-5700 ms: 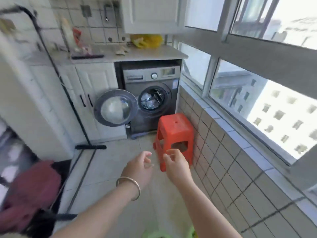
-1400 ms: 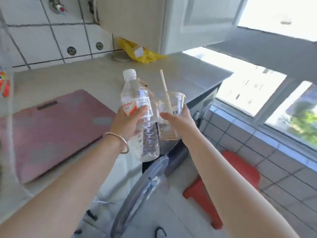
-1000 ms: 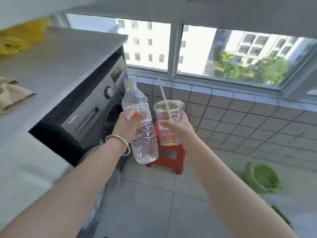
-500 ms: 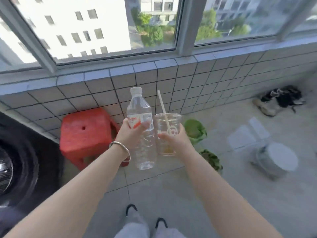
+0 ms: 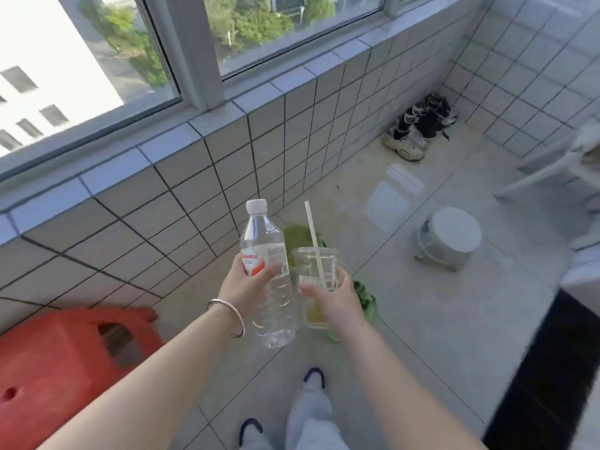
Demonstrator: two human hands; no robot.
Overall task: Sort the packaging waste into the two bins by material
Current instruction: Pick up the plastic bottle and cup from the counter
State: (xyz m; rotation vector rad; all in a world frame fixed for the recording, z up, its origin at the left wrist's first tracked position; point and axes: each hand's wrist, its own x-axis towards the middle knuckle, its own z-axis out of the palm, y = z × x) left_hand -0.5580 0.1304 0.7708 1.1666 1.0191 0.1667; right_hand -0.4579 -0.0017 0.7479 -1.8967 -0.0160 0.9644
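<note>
The person stands on a tiled balcony floor and carries two pieces of packaging waste toward the bins, so the step in hand seems to be the transport, with the sorting itself not yet done. The left hand [image 5: 248, 289] has its fingers curled around the middle of a clear plastic water bottle with a white cap and a red-and-white label [image 5: 268, 274], which it holds upright in the centre of the frame. The right hand [image 5: 337, 298] grips a clear plastic cup [image 5: 316, 280] from its right side; a white straw [image 5: 314, 243] stands in the cup, and a little yellowish liquid is at its bottom. The bottle and the cup are just beside each other, almost touching. Behind and below them, partly hidden, two green bins are on the floor: one green bin [image 5: 298, 233] shows above the cup rim, and the other green bin [image 5: 367, 302] shows to the right of the right hand. What material each bin is for cannot be told. Both items look like plastic, so the next move probably calls for lowering both hands over the same bin and releasing there. The liquid in the cup may spill if it is tipped. A red plastic stool [image 5: 61, 358] is in the lower left of the frame, and a white round pot lid [image 5: 449, 237] lies at the right.
</note>
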